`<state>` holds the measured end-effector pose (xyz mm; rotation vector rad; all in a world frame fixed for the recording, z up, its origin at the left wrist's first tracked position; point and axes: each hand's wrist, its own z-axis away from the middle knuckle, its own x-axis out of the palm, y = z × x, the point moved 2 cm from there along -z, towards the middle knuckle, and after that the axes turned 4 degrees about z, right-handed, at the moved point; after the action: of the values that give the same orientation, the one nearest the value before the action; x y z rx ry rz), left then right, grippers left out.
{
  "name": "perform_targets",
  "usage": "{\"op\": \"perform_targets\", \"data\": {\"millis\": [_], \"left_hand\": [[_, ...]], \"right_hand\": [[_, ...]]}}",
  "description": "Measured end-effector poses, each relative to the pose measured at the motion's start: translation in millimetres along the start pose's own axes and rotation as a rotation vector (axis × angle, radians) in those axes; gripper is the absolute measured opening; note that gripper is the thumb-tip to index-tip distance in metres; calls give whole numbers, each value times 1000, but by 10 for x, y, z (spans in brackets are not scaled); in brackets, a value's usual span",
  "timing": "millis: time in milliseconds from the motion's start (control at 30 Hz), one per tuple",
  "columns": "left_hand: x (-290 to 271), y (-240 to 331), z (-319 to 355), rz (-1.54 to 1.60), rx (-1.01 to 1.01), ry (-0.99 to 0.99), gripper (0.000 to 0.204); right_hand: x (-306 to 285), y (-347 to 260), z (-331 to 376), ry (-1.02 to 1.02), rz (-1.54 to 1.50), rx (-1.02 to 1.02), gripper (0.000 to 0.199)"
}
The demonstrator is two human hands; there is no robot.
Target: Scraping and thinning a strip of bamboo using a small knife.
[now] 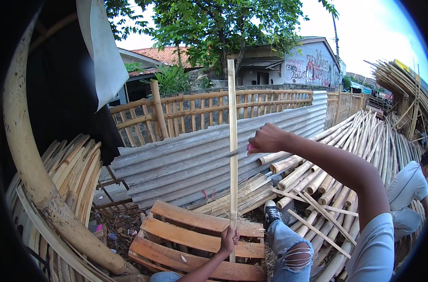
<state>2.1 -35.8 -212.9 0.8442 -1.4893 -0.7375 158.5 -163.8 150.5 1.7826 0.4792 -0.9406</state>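
Dead centre of the frame, here's the strip (232,117), pale and upright, its top standing against the tree (214,28). Down at lower centre, the left hand (228,239) has its fingers wrapped round it near the foot: a low grip, seemingly there to steady it and leave the length above free. The slatted bench (176,226) likely gives that foot a firm bed, though the exact contact is hard to make out. And at mid-frame, the right hand (268,139)! Fingers clenched, pink showing at the fist, apparently round a slim dark tool (234,152) crossing the strip; whether it bites in or just passes by, I can't tell. The elbow stands wide at right, probably to bring that tool crosswise. A shoe (272,212) sits beside the bench, perhaps for balance, with poles (357,141) piled to its right.
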Motion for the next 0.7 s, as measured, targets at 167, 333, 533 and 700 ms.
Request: {"op": "perform_targets", "data": {"millis": [167,333,533,700], "left_hand": [[5,-11,81,38,39,-5,42],[21,-17,53,-68,68,64,41],[48,189,-51,-243,157,141,39],[143,480,-194,-339,211,183,41]], "right_hand": [[113,-485,120,-126,-49,-133,48],[21,111,-69,260,-244,545,48],[497,-1021,178,-68,-387,351,52],[862,-1649,437,-40,-483,279,50]]}}
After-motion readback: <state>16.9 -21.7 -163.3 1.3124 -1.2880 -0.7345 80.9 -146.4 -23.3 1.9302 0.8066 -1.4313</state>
